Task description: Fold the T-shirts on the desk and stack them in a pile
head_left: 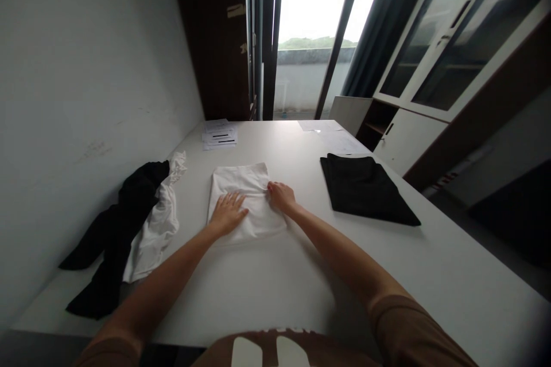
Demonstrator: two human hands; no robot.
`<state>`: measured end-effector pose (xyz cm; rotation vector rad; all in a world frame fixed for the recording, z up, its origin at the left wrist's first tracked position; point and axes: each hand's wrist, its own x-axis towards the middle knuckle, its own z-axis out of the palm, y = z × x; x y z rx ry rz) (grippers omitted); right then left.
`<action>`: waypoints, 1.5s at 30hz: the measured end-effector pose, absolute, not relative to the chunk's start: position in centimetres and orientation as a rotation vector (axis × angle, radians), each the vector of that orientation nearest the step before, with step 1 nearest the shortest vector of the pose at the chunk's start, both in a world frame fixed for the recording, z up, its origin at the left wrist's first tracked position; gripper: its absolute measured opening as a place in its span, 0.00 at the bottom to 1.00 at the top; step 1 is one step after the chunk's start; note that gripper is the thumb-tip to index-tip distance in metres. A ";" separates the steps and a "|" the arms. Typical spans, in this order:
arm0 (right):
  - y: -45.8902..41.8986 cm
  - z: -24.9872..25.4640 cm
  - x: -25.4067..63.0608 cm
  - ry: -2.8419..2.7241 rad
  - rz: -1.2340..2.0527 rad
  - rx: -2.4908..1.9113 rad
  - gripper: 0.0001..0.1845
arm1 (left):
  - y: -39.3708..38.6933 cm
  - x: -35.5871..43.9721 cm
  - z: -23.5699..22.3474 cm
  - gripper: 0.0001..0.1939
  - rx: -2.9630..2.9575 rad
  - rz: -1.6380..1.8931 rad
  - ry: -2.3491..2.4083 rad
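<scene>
A folded white garment (245, 183) lies in the middle of the white table (275, 275). My left hand (228, 212) rests flat on its near left part, fingers spread, holding nothing. My right hand (280, 195) sits at the garment's right edge with fingers curled, pinching a fold of the white cloth.
A loose heap of black cloth (116, 223) and white cloth (159, 218) lies at the left by the wall. A folded black garment (364, 189) lies at the right. Printed papers (219, 135) and more sheets (327, 129) lie at the far end. A cabinet (434, 69) stands right.
</scene>
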<state>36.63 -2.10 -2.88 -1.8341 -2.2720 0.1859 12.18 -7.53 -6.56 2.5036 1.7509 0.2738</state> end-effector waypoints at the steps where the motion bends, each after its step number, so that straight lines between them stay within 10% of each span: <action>1: -2.1 -2.6 36.2 -2.271 0.124 -1.793 0.18 | -6.7 12.1 -6.5 0.32 2.458 0.256 1.812; 14: 1.9 -5.6 34.1 -2.503 0.306 -1.597 0.35 | 1.7 9.8 -6.7 0.35 2.030 0.224 2.261; 45: -3.5 -4.7 42.3 -2.360 0.099 -1.498 0.28 | -3.2 16.4 -7.8 0.31 2.482 0.352 1.657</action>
